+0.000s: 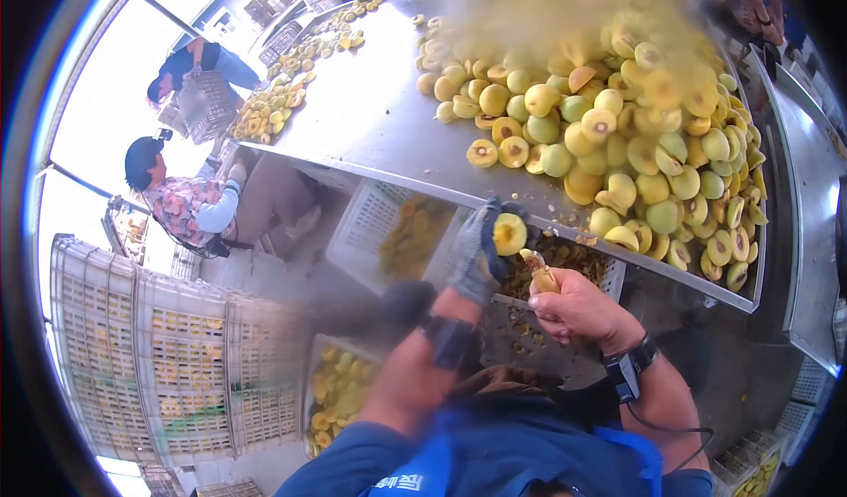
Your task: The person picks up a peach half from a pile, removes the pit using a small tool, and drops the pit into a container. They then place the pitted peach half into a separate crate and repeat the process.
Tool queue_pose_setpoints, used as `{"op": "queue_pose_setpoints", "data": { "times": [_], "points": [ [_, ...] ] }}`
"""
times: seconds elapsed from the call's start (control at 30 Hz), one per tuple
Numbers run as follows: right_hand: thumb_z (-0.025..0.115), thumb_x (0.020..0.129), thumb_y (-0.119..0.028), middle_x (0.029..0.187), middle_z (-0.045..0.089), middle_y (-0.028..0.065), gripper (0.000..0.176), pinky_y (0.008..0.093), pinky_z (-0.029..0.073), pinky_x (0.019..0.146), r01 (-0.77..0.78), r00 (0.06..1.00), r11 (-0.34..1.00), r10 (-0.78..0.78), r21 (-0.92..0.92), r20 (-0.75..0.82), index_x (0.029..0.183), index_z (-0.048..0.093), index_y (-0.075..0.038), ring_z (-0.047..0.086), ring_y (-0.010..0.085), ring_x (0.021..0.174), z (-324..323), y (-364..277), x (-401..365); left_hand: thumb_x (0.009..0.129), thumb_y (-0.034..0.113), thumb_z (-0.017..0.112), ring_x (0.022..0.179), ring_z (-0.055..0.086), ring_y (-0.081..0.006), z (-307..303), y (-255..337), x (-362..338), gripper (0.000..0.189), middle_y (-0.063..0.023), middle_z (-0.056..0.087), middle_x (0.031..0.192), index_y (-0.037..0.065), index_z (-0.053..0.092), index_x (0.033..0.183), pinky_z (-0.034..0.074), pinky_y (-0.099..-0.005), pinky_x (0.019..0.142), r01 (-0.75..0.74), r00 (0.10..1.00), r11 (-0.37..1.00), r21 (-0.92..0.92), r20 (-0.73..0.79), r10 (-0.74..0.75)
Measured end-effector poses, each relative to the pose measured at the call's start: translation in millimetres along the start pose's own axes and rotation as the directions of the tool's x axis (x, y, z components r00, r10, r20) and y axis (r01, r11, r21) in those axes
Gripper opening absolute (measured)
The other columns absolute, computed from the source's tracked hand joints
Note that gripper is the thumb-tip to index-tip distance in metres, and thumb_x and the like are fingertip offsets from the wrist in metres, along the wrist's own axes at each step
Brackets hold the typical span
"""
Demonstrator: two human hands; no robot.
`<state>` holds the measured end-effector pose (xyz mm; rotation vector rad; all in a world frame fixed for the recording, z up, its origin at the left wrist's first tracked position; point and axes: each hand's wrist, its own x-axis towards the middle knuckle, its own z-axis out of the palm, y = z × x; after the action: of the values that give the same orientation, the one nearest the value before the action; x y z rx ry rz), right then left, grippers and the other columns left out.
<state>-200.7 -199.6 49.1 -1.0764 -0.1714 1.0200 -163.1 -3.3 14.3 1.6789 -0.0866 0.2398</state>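
My left hand (pixel 476 254), in a grey glove with dark fingers, is closed on a yellow stone-fruit half (pixel 510 235), its cut face turned up. Just to the right, my bare right hand (pixel 584 310) grips a short pitting tool (pixel 543 278) with a light wooden handle. Brownish bits cover its tip, which is near the fruit half but appears apart from it. Both hands are at the front edge of a metal table (pixel 379 135). On it lies a large heap of whole and halved yellow-green fruit (pixel 609 144), some halves with brown pits showing.
Below the table edge are a white crate (pixel 353 232) with fruit pieces and a bin of brown scraps (pixel 573 263). Another fruit crate (pixel 340 382) stands by my left arm. Stacked crates (pixel 176 356) rise at left. A seated person (pixel 190 197) works at the table's far left.
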Motion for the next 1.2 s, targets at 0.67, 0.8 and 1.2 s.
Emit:
{"op": "queue_pose_setpoints", "data": {
  "times": [0.67,0.8,1.2],
  "points": [
    [0.062,0.092,-0.02,0.094,0.067,0.0274,0.028,0.0475,0.052,0.081,-0.065,0.857,0.814,-0.251,-0.577,-0.45,0.107,0.056,0.003,0.065,0.0447,0.091,-4,10,20,0.09,0.021,0.07,0.114,0.068,-0.0271,-110,-11,112,0.044,-0.0178,0.07,0.124,-0.001,0.067,0.128,0.052,-0.0354,0.099,0.209,0.951,0.796,0.568,-0.306,-0.031],
    [0.062,0.093,-0.02,0.092,0.067,0.0282,0.027,0.0492,0.051,0.079,-0.057,0.855,0.769,-0.291,-0.636,-0.429,0.105,0.054,0.003,0.065,0.0468,0.09,-5,11,27,0.088,0.012,0.073,0.087,0.072,-0.0196,-75,-61,161,0.036,-0.0164,0.075,0.108,-0.002,0.07,0.122,0.058,-0.0345,0.075,0.042,0.999,0.64,0.768,-0.049,-0.006],
    [0.06,0.093,-0.016,0.089,0.066,0.0318,0.026,0.0532,0.049,0.078,0.091,0.74,0.732,-0.503,-0.675,-0.446,0.106,0.052,0.005,0.063,0.0517,0.09,-7,-11,18,0.085,-0.004,0.069,0.083,0.071,-0.016,-14,48,67,0.039,-0.0113,0.072,0.103,-0.006,0.064,0.123,0.062,-0.0284,0.067,0.261,0.94,0.954,0.147,0.185,-0.286]
  ]
}}
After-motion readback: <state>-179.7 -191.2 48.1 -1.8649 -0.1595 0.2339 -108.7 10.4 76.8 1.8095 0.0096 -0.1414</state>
